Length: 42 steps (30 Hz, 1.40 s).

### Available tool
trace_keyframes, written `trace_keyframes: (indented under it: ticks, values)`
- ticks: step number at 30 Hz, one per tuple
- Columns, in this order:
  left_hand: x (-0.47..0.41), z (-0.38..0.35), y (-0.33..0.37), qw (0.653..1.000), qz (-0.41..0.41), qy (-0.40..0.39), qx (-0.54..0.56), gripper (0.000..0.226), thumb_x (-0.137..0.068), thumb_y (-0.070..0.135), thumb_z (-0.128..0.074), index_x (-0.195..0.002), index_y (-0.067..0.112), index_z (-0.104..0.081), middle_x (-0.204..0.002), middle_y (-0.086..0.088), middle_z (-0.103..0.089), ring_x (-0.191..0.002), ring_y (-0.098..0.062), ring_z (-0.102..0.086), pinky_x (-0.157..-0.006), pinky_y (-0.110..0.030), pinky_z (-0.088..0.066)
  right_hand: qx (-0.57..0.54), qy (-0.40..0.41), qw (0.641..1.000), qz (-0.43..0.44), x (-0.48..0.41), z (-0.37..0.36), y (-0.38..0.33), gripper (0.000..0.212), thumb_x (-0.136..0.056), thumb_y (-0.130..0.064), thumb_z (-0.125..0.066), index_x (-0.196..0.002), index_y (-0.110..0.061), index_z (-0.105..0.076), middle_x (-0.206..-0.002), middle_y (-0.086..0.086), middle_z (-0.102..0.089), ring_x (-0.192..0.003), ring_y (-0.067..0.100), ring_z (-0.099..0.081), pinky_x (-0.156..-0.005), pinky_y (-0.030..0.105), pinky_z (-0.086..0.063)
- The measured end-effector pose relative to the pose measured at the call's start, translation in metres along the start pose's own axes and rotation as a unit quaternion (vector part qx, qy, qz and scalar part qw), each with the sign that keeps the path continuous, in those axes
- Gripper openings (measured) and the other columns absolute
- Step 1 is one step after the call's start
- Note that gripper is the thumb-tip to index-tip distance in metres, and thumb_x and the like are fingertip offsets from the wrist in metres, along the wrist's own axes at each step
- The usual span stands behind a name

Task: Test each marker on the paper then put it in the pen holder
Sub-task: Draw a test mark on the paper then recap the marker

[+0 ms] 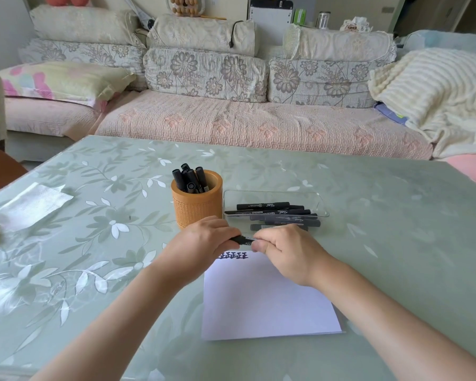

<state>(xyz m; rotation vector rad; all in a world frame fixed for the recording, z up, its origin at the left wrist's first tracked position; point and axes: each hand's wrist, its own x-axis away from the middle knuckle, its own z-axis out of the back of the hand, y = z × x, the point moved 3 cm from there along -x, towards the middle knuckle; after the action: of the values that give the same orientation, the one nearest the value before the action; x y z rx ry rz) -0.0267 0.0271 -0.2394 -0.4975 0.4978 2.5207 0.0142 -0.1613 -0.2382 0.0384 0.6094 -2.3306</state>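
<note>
Two hands meet above the top edge of the paper (259, 298): the left hand (204, 243) and right hand (283, 251) each curl round an end of one black marker (243, 239). Just behind stands the orange pen holder (197, 210) with several markers (188, 178); more lie in and before the clear tray (300, 198) beside it
</note>
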Motion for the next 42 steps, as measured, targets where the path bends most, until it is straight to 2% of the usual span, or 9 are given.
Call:
trace_keyframes:
  ticks: [4,8,14,17,21,26,32,39,42]
  values:
    - [0.002,-0.003,-0.003,0.997,0.047,-0.014,0.051,0.018,-0.098,0.032,-0.05,-0.097,0.021,-0.065,-0.076,0.01,-0.056,-0.074,-0.006,-0.049,-0.064,-0.021,-0.039,0.087,0.053,0.992,0.069,0.002,0.001,-0.004,0.025,-0.096,-0.038,-0.049,-0.098,-0.02,-0.065,-0.077,-0.004,-0.056,-0.073,0.022,-0.055,-0.061,0.038,-0.048]
    - [0.002,-0.004,-0.007,0.99,0.089,-0.043,0.098,0.016,-0.099,0.027,-0.051,-0.089,0.022,-0.063,-0.07,0.011,-0.053,-0.07,-0.009,-0.05,-0.062,-0.026,-0.04,0.127,0.087,0.981,0.117,0.001,0.002,-0.005,0.018,-0.093,-0.033,-0.053,-0.096,-0.021,-0.065,-0.076,-0.006,-0.05,-0.07,0.018,-0.05,-0.057,0.033,-0.046]
    - [0.006,0.005,-0.013,0.999,0.032,-0.001,0.031,0.017,-0.094,0.032,-0.054,-0.095,0.021,-0.066,-0.08,0.01,-0.058,-0.078,-0.004,-0.05,-0.068,-0.01,-0.037,0.037,0.015,0.999,0.005,0.004,0.002,0.003,0.028,-0.099,-0.04,-0.044,-0.084,-0.024,-0.061,-0.068,-0.006,-0.055,-0.07,0.021,-0.051,-0.063,0.035,-0.044]
    - [0.015,0.011,-0.033,0.996,0.082,0.018,0.033,0.019,-0.094,0.039,-0.051,-0.096,0.027,-0.066,-0.091,0.015,-0.056,-0.081,-0.004,-0.052,-0.069,-0.024,-0.047,0.028,0.0,0.999,-0.017,0.006,0.009,0.01,0.022,-0.1,-0.033,-0.047,-0.08,-0.031,-0.055,-0.067,-0.01,-0.053,-0.069,0.012,-0.049,-0.063,0.029,-0.041]
    - [0.028,-0.001,-0.047,0.989,0.149,-0.008,-0.005,0.018,-0.095,0.033,-0.056,-0.11,0.033,-0.065,-0.105,0.016,-0.054,-0.092,-0.008,-0.054,-0.074,-0.033,-0.049,-0.008,0.016,0.999,-0.031,0.008,0.006,0.021,0.026,-0.101,-0.023,-0.045,-0.114,-0.025,-0.067,-0.084,-0.016,-0.055,-0.085,0.011,-0.054,-0.079,0.033,-0.046]
    - [0.036,-0.008,-0.05,0.976,0.21,0.016,-0.058,0.01,-0.092,0.038,-0.058,-0.099,0.032,-0.06,-0.095,0.017,-0.06,-0.096,-0.012,-0.054,-0.066,-0.03,-0.042,-0.075,0.017,0.996,-0.04,0.009,0.001,0.017,0.045,-0.101,-0.015,-0.046,-0.142,-0.033,-0.046,-0.095,-0.02,-0.049,-0.09,0.002,-0.048,-0.084,0.017,-0.039]
    - [0.04,-0.015,-0.051,0.979,0.193,0.006,-0.068,0.016,-0.093,0.04,-0.056,-0.101,0.034,-0.07,-0.098,0.013,-0.056,-0.097,-0.016,-0.05,-0.066,-0.03,-0.04,-0.106,0.037,0.994,-0.004,0.012,0.002,0.008,0.034,-0.096,-0.005,-0.047,-0.095,-0.038,-0.056,-0.098,-0.015,-0.052,-0.075,0.009,-0.054,-0.073,0.023,-0.043]
    - [0.039,-0.007,-0.049,0.98,0.181,0.033,-0.079,0.021,-0.098,0.03,-0.05,-0.113,0.034,-0.064,-0.102,0.013,-0.06,-0.098,-0.017,-0.057,-0.066,-0.036,-0.051,-0.127,0.026,0.991,0.014,0.01,0.001,0.01,0.067,-0.082,0.019,-0.036,-0.119,-0.027,-0.068,-0.107,-0.006,-0.054,-0.098,0.008,-0.054,-0.084,0.011,-0.038]
    - [0.034,0.0,-0.033,0.983,0.149,0.092,-0.055,0.018,-0.09,0.019,-0.061,-0.105,0.027,-0.068,-0.095,0.01,-0.059,-0.09,-0.017,-0.057,-0.061,-0.033,-0.051,-0.118,0.032,0.992,0.028,0.01,0.003,0.01,0.052,-0.08,0.009,-0.063,-0.113,-0.031,-0.068,-0.102,-0.007,-0.052,-0.094,0.01,-0.053,-0.078,0.008,-0.039]
